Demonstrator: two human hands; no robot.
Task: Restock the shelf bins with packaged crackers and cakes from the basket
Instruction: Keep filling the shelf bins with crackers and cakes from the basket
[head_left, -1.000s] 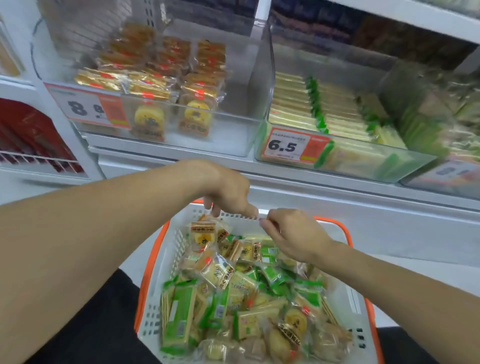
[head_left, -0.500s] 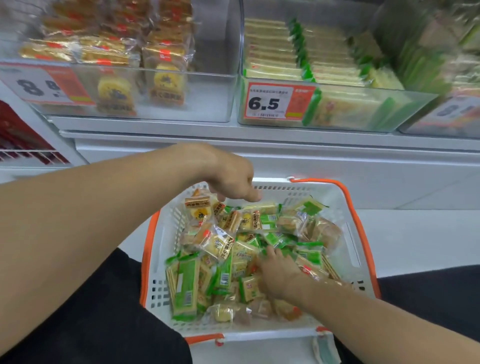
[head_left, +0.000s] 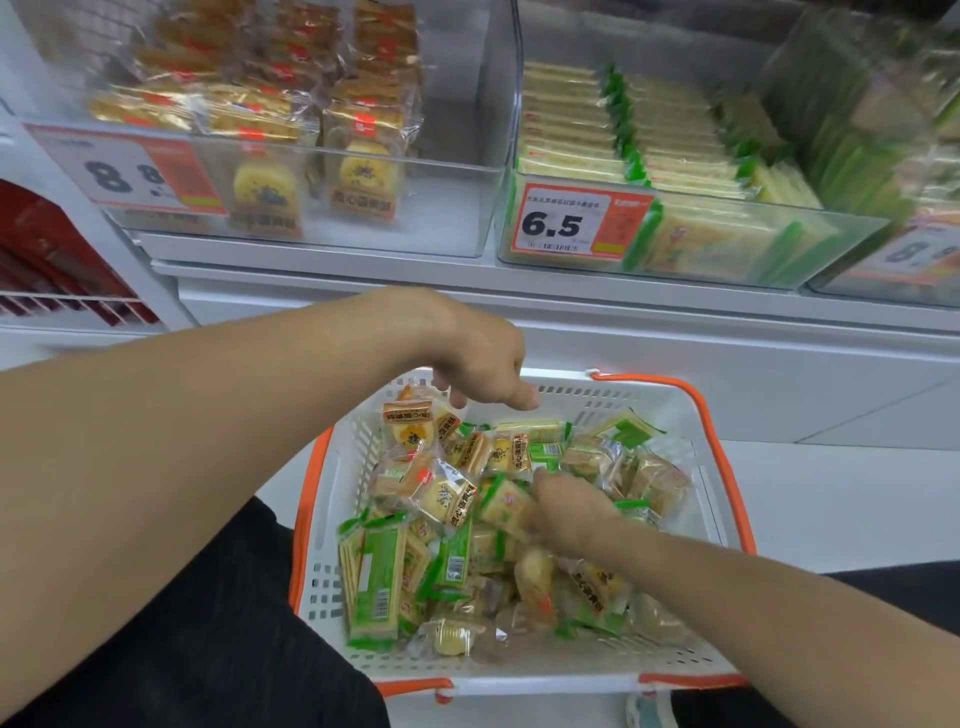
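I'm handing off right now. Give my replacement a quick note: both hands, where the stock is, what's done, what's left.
Left hand: hovers over the far rim of the basket, fingers curled, holding nothing visible.
Right hand: down in the pile, fingers closing on a green cracker pack; grip partly blurred.
Stock: the basket holds many mixed crackers and cakes.
Shelf: the cake bin has bare space at its right; the cracker bin looks mostly filled.
Left: sort the packs and move them up to their matching bins.

White orange-rimmed basket (head_left: 670, 410) heaped with green cracker packs (head_left: 379, 577) and yellow cake packs (head_left: 410, 423), clear shelf bins (head_left: 457, 208) above
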